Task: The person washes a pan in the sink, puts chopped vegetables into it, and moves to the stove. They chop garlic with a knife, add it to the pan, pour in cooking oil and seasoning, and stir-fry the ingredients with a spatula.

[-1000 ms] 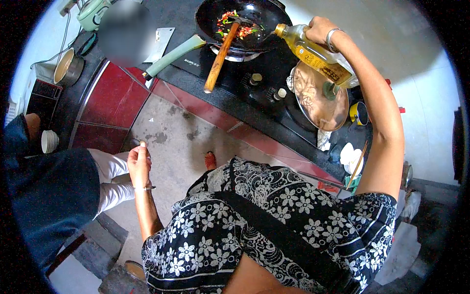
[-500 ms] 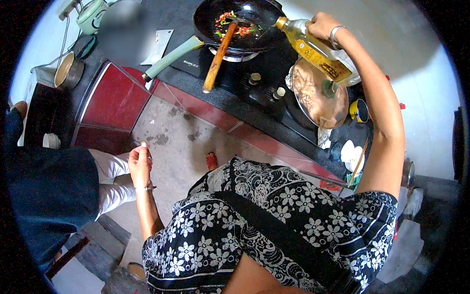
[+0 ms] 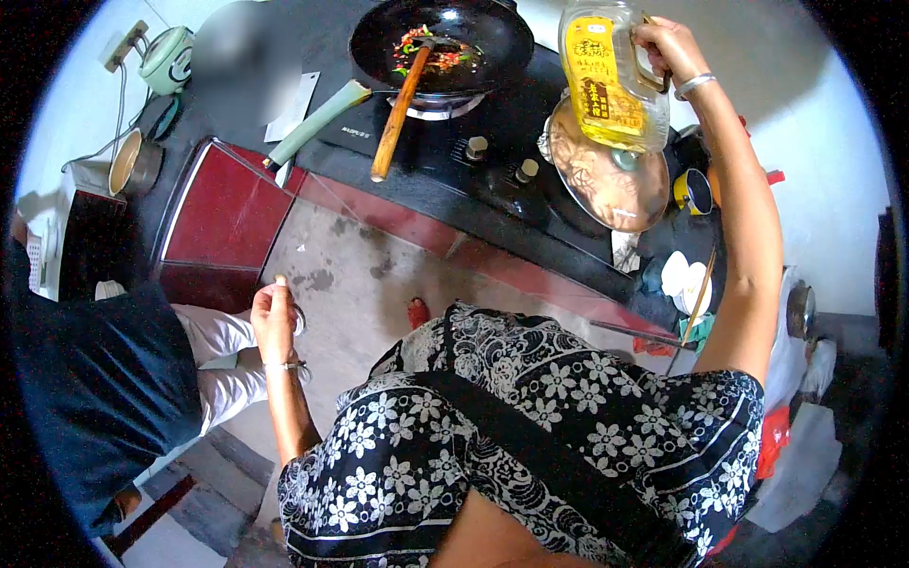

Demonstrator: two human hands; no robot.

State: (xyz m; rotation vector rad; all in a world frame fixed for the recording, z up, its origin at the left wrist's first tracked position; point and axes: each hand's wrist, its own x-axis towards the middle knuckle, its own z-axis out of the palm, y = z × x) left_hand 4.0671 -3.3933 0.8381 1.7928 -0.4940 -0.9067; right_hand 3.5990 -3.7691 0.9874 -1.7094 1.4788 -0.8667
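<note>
My right hand (image 3: 670, 49) is closed round the handle of a clear oil bottle (image 3: 601, 80) with a yellow label. The bottle is nearly upright, in front of a round lid (image 3: 632, 189); its top is cut off by the view's edge. To its left a black wok (image 3: 374, 43) stands on the stove, with chopped red and green bits (image 3: 414, 49) in it. A spatula with a wooden handle (image 3: 398, 128) leans in the wok. My left hand (image 3: 274, 317) is pinched at waist height, away from the counter; a small thing at its fingertips is too small to name.
A person in a dark top (image 3: 104, 379) stands close on my left. The wok's pale green handle (image 3: 317, 123) juts over the counter edge. A cleaver-like blade (image 3: 292, 107), stove knobs (image 3: 527, 170), a yellow cup (image 3: 693, 192) and white bowls (image 3: 689, 284) are on the counter.
The oil bottle has swung from tilted, its neck toward the wok, to nearly upright, and moved up. My left hand keeps its pinch. The view has shifted slightly.
</note>
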